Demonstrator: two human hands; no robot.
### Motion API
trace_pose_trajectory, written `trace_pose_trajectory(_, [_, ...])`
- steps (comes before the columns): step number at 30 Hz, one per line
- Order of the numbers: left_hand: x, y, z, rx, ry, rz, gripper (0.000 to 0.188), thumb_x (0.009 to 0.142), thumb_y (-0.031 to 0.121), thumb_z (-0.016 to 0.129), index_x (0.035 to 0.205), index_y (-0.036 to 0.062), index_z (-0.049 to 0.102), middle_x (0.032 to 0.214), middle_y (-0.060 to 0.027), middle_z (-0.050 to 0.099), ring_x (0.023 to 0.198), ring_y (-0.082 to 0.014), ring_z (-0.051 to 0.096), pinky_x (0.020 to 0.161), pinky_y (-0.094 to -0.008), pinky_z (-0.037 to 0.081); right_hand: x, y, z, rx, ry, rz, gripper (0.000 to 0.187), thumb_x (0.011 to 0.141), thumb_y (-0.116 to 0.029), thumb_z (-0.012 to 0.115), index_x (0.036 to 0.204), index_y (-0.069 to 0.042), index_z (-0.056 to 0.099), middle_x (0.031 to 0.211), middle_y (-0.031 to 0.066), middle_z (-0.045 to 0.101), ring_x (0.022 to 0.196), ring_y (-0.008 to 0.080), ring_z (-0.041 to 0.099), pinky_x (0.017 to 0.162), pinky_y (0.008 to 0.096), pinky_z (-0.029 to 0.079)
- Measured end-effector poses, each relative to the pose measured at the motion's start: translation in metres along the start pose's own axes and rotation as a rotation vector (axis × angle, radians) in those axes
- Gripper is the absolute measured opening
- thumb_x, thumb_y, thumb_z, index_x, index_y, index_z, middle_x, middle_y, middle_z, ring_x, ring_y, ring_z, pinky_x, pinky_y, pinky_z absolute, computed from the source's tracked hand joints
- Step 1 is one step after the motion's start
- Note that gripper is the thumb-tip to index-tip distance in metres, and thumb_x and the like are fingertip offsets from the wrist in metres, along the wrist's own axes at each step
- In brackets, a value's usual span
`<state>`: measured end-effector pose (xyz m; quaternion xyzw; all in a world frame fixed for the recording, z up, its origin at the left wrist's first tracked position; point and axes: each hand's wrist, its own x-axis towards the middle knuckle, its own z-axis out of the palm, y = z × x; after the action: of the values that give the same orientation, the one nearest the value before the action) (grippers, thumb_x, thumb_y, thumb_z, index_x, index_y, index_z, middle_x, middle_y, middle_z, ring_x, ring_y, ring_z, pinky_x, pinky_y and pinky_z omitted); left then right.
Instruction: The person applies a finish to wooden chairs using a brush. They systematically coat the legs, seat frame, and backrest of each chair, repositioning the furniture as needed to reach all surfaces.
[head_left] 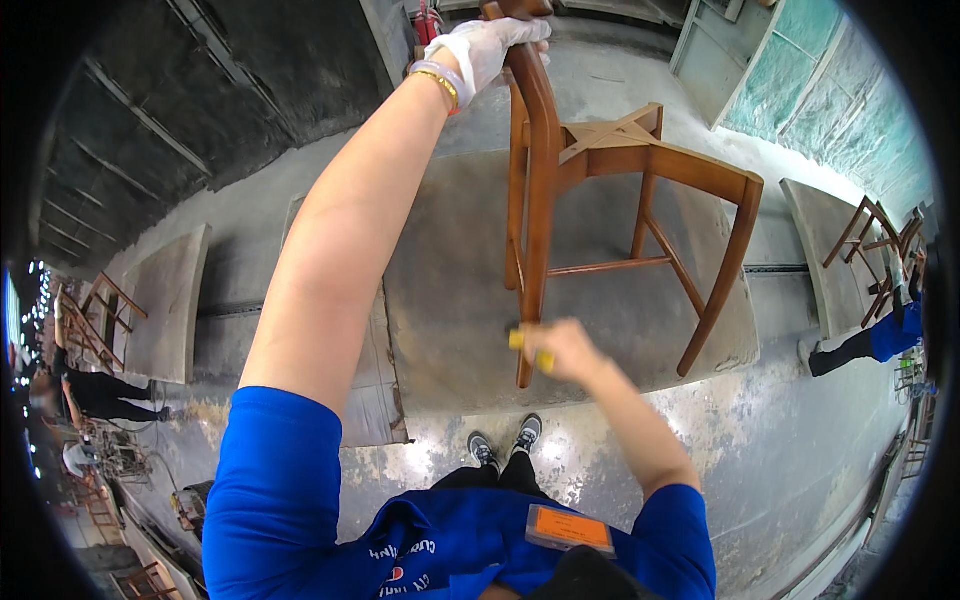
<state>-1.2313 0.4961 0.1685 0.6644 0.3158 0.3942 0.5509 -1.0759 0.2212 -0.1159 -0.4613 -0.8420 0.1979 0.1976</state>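
A brown wooden chair frame (541, 180) with crossed seat braces and no seat panel stands tilted before me. My left hand (478, 54), in a white glove, is closed around the top of its back post. Lower down, my right hand (570, 354) is closed on a small yellow block (518, 339) beside the lower end of the nearest leg. The hand is slightly blurred, and I cannot tell whether the block touches the wood. Part of the block is hidden by my fingers.
The chair is over a large grey board (440, 290). Similar boards hold other chairs at the left (120, 305) and right (860, 240), with a person at each. A red fire extinguisher (428, 22) stands at the back, near a dark wall (230, 80).
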Motion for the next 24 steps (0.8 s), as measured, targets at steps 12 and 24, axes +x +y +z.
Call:
trace_pose_trajectory(12, [0.019, -0.018, 0.017, -0.307, 0.001, 0.103, 0.022, 0.096, 0.023, 0.073, 0.107, 0.0031, 0.071, 0.094, -0.0065, 0.072, 0.087, -0.0242, 0.072, 0.082, -0.0405, 0.057, 0.085, -0.003, -0.120, -0.610, 0.579, -0.264, 0.006, 0.084, -0.011, 0.069, 0.085, -0.012, 0.063, 0.147, 0.0103, 0.063, 0.140, 0.0287, 0.057, 0.117, 0.0466, 0.048])
trace_pose_trajectory(24, [0.041, -0.032, 0.037, -0.279, 0.233, 0.054, 0.016, 0.092, 0.022, 0.071, 0.087, 0.0086, 0.065, 0.078, -0.0046, 0.065, 0.075, -0.0243, 0.070, 0.073, -0.0388, 0.055, 0.001, 0.020, 0.001, -0.040, 0.249, -0.027, 0.014, 0.074, -0.008, 0.074, 0.087, -0.015, 0.074, 0.112, 0.0092, 0.078, 0.086, 0.0321, 0.075, 0.077, 0.0438, 0.059])
